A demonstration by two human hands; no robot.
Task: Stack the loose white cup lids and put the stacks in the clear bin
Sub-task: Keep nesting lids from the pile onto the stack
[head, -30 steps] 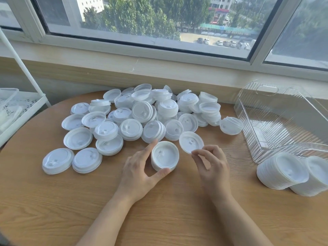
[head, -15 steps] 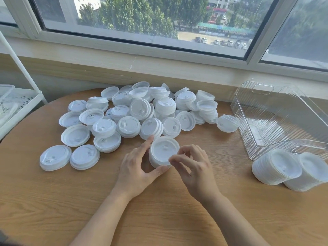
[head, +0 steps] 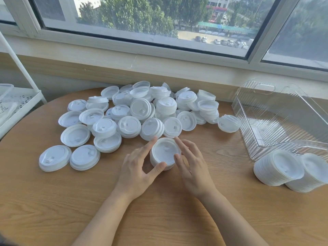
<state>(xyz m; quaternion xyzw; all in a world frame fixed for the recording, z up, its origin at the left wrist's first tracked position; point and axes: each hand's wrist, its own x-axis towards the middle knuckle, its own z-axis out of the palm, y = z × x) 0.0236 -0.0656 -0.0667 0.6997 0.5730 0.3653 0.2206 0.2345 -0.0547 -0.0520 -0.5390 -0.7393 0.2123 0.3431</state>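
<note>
A short stack of white cup lids [head: 166, 151] stands on the round wooden table [head: 159, 215] just in front of me. My left hand [head: 136, 169] holds it between thumb and forefinger on its left side. My right hand [head: 193, 167] touches the stack's right rim with straight fingers and holds nothing. Behind the stack lies a wide pile of loose white lids [head: 142, 110], some in small stacks. The clear bin [head: 266, 121] stands at the right with its front end open. Two long lid stacks [head: 278, 167] [head: 314, 173] lie on their sides in front of the bin.
A white wire rack [head: 17, 103] stands beyond the table's left edge. A window sill [head: 159, 68] runs along the wall behind the pile. Single lids [head: 55, 158] lie apart at the pile's near left.
My right hand picked a loose lid from beside the stack, set it on top, then straightened its fingers against the stack's rim. My left hand stayed on the stack.
</note>
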